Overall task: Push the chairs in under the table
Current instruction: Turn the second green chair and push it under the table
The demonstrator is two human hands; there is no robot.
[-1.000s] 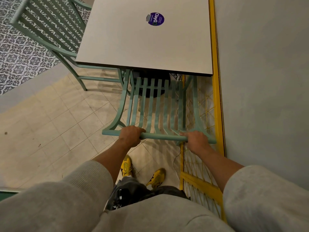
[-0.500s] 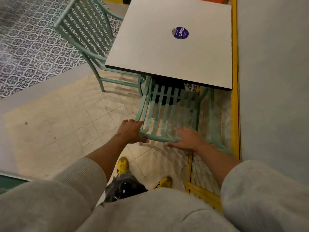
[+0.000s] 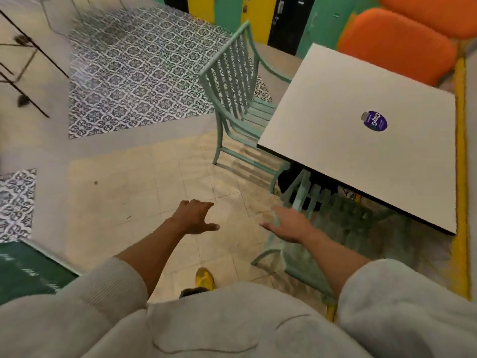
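A square white table (image 3: 335,130) with a purple sticker stands at the right. The near mint-green slatted chair (image 3: 304,270) has its seat tucked under the table's front edge, its back blurred below my right arm. A second mint-green chair (image 3: 232,81) stands at the table's left side, its seat partly under the top. My left hand (image 3: 195,215) hovers over the bare floor with fingers spread and holds nothing. My right hand (image 3: 289,224) is open too, flat and just left of the near chair's back, apart from it as far as I can tell.
An orange cushioned bench (image 3: 395,42) runs behind the table. A yellow frame (image 3: 460,177) lines the wall on the right. Patterned floor tiles (image 3: 134,73) lie to the far left, and dark thin furniture legs (image 3: 23,73) stand at the left edge. My yellow shoe (image 3: 205,279) is on the beige tiles.
Both hands have let go of the near chair's top rail and opened. The view has swung left and back, bringing the second chair and the bench into sight.
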